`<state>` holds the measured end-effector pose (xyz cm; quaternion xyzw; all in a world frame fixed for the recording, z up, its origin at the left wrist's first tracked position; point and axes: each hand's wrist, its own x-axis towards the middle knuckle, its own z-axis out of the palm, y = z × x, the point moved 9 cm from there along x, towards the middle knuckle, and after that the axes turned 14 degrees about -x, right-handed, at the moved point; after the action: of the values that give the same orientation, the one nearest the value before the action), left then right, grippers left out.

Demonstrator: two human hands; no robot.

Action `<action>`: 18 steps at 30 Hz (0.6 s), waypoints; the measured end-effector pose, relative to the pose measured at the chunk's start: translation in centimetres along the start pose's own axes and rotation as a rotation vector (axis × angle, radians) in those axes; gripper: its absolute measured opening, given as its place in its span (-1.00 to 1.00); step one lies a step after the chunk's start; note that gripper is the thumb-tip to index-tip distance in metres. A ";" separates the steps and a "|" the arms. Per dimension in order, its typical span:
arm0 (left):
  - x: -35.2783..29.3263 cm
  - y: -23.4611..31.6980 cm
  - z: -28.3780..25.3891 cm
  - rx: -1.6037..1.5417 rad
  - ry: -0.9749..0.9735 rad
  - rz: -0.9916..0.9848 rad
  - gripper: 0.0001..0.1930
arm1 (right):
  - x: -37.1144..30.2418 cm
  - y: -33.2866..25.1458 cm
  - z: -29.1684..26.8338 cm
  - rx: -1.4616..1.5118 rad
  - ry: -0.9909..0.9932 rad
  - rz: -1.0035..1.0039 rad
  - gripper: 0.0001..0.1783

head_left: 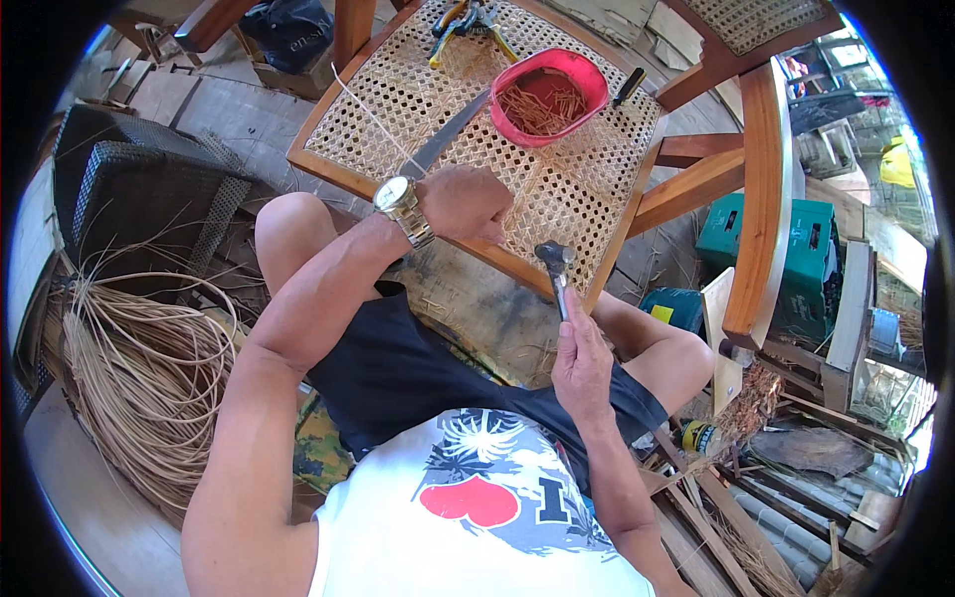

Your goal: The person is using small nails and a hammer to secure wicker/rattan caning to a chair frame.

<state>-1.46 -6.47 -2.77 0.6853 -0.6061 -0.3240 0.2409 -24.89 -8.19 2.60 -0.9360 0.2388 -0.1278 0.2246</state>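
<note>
My left hand (pixel 466 204), with a watch on its wrist, is closed at the front edge of the chair's woven cane seat (pixel 398 104). Its fingertips point down to the weave, and what they pinch is hidden. A hammer (pixel 555 257) is gripped in my right hand (pixel 582 363), its head raised just right of the left hand. Beyond the left wrist lies a long metal blade (pixel 453 136), its near end hidden. A thin pale cane strand (pixel 373 114) slants across the seat toward that wrist. Farther back stands a pink tub (pixel 502 119) holding many short brown sticks.
Pliers (pixel 468 28) and a black-handled tool (pixel 629 86) lie on the seat. The chair's wooden armrest (pixel 764 199) rises at right. A big coil of cane (pixel 139 368) sits at left, beside a dark woven chair (pixel 149 199). A green crate (pixel 781 254) and scrap wood are at right.
</note>
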 end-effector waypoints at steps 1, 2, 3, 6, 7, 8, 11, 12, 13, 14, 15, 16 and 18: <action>0.0 0.1 -0.2 0.005 -0.001 -0.008 -0.70 | 0.1 0.4 0.8 -0.053 -0.063 0.022 -0.52; 0.1 0.1 -0.3 0.011 -0.001 -0.015 -0.69 | 0.1 0.9 1.6 -0.105 -0.126 0.044 -0.53; 0.0 0.0 -0.2 0.012 0.000 -0.013 -0.69 | 0.0 1.3 1.8 -0.108 -0.124 0.043 -0.53; -0.3 0.0 -0.4 -0.037 0.056 0.057 -0.72 | 0.2 1.0 1.9 -0.108 -0.108 -0.026 -0.42; -0.3 0.0 -0.5 -0.034 0.057 0.067 -0.71 | 0.4 0.1 0.8 -0.083 -0.041 -0.048 -0.42; -0.3 0.1 -0.5 -0.030 0.058 0.078 -0.69 | 0.4 -0.6 0.0 -0.058 0.025 -0.069 -0.42; -0.1 -0.1 -0.3 0.020 0.008 0.028 -0.69 | -0.2 1.2 2.6 -0.136 -0.150 0.048 -0.43; -0.1 0.0 -0.4 0.020 0.009 0.031 -0.69 | -0.3 1.4 2.6 -0.138 -0.147 0.049 -0.43; -0.3 0.2 -0.5 -0.002 0.027 0.041 -0.67 | -0.2 1.9 2.3 -0.082 -0.117 0.108 -0.44; -0.5 0.4 -0.6 -0.025 0.045 0.051 -0.66 | -0.1 2.4 2.0 -0.025 -0.088 0.166 -0.45; -0.5 0.6 -0.7 -0.023 0.048 0.051 -0.66 | 0.2 2.3 1.8 -0.025 -0.086 0.164 -0.45; -0.5 1.0 -0.9 0.012 0.068 0.041 -0.61 | 0.9 2.9 1.0 0.035 -0.052 0.263 -0.46; 0.0 2.5 -0.7 0.049 0.092 0.033 -0.56 | 2.5 4.8 0.1 0.117 0.025 0.375 -0.47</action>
<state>-2.61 -6.83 -0.51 0.6952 -0.6132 -0.2732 0.2571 -24.55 -13.18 0.52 -0.8588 0.4040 -0.1089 0.2955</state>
